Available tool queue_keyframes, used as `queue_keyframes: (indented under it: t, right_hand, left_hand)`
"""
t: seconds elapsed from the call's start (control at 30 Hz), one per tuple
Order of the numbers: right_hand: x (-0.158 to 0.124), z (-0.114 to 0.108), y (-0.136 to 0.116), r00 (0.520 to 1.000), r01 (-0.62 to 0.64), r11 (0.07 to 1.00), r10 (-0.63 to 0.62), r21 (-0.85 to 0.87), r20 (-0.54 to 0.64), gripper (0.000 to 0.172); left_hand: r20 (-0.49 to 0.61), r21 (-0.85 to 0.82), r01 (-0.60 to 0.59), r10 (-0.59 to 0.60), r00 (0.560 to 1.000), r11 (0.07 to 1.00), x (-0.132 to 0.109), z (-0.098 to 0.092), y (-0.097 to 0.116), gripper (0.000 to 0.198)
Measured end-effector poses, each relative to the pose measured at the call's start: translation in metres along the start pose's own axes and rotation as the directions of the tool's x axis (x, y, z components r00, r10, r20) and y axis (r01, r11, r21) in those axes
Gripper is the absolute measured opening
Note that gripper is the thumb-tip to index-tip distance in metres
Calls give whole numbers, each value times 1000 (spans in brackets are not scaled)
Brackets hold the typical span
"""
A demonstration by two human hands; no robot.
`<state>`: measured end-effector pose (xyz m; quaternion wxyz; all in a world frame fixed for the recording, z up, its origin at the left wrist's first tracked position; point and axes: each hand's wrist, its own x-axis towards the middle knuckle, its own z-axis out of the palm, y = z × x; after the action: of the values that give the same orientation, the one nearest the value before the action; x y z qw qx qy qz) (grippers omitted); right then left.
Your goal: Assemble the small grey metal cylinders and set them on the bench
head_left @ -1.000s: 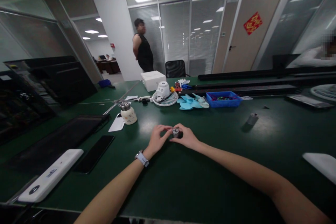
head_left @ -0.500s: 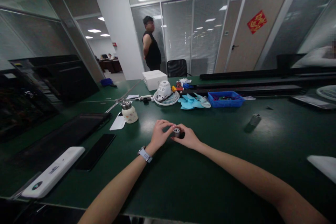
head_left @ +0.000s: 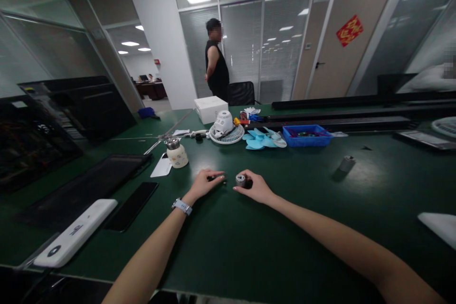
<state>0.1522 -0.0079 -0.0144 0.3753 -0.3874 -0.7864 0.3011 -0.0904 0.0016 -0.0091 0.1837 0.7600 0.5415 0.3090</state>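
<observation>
A short grey metal cylinder [head_left: 240,180] stands upright on the green table, its top face showing a dark hole. My right hand [head_left: 257,187] is curled around its right side, thumb at the front and fingers behind. To the left, my left hand [head_left: 204,184] rests low over the tabletop, thumb and fingers apart, clear of the cylinder. A tiny bright piece [head_left: 224,182] lies by the left fingertips; it is too small to name. A second metal cylinder [head_left: 346,164] stands farther right on the table.
Around the hands are a cream bottle [head_left: 177,154], a black phone [head_left: 132,206] and a long white device [head_left: 76,232]. Behind lie a white fan part [head_left: 224,128], light-blue fan blades [head_left: 262,138] and a blue tray [head_left: 307,137]. A person [head_left: 216,64] stands beyond the table.
My left hand has drawn away leftward from the cylinder, and its fingers have parted. My right hand stays around the cylinder. The person behind has moved to the right.
</observation>
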Motion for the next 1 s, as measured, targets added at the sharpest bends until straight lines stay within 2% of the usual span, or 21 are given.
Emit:
queue_keyframes:
  t: [0.07, 0.13, 0.2, 0.27, 0.37, 0.47, 0.53, 0.57, 0.63, 0.67, 0.73, 0.77, 0.8, 0.83, 0.9, 0.93, 1.0]
  right_hand:
    - [-4, -12, 2, 1000, -28, 1000, 28, 0, -2, 40]
    - [-13, -35, 11, 997, -68, 998, 68, -4, -25, 39]
    - [-29, -65, 28, 987, -125, 992, 121, -32, -102, 40]
    - [-50, -102, 50, 955, -212, 974, 191, -74, -226, 45]
    - [-88, -159, 85, 845, -390, 913, 302, -122, -440, 53]
    - [-120, -205, 110, 679, -590, 789, 370, -171, -634, 54]
    - [-134, -225, 119, 573, -713, 677, 413, -183, -708, 54]
    - [-138, -231, 120, 538, -751, 635, 428, -181, -727, 54]
    - [-140, -233, 114, 517, -763, 610, 375, -215, -770, 61]
    - [-138, -229, 106, 526, -736, 625, 288, -260, -800, 66]
    - [-129, -212, 83, 574, -627, 662, 35, -411, -818, 71]
    - [-122, -198, 68, 617, -546, 674, -78, -497, -783, 69]
    - [-113, -183, 52, 683, -444, 691, -150, -570, -715, 63]
    - [-103, -164, 37, 763, -322, 719, -187, -616, -618, 53]
    - [-79, -122, 11, 928, -59, 804, -174, -592, -329, 36]
    - [-65, -99, 2, 975, 33, 857, -142, -514, -174, 33]
    - [-37, -54, -9, 998, 57, 945, -51, -322, 27, 36]
  left_hand:
    - [-84, -81, 83, -89, 992, 993, 0, 2, 1, 47]
    - [-131, -138, 125, -143, 981, 983, 0, 4, 1, 49]
    - [-144, -158, 124, -147, 979, 980, 0, 6, 2, 48]
    - [-151, -165, 123, -148, 977, 979, -1, 6, 4, 46]
    - [-153, -169, 137, -163, 975, 976, -1, 6, 8, 45]
    - [-154, -168, 140, -166, 974, 976, -2, 6, 9, 44]
    - [-149, -170, 136, -162, 975, 976, -2, 7, 9, 44]
    - [-146, -172, 135, -161, 976, 976, -2, 7, 8, 44]
    - [-147, -174, 139, -166, 975, 975, -3, 7, 8, 44]
    - [-152, -172, 144, -171, 974, 975, -3, 7, 8, 45]
    - [-165, -164, 152, -179, 970, 975, -2, 6, 9, 45]
    - [-168, -158, 156, -182, 969, 975, -2, 6, 9, 45]
    - [-167, -151, 160, -184, 969, 976, -2, 6, 9, 45]
    - [-164, -147, 162, -186, 969, 976, -2, 7, 9, 45]
    - [-166, -149, 162, -186, 968, 976, -1, 7, 9, 45]
    - [-172, -156, 158, -184, 968, 975, -1, 7, 8, 45]
    - [-188, -163, 150, -180, 965, 975, -1, 8, 7, 46]
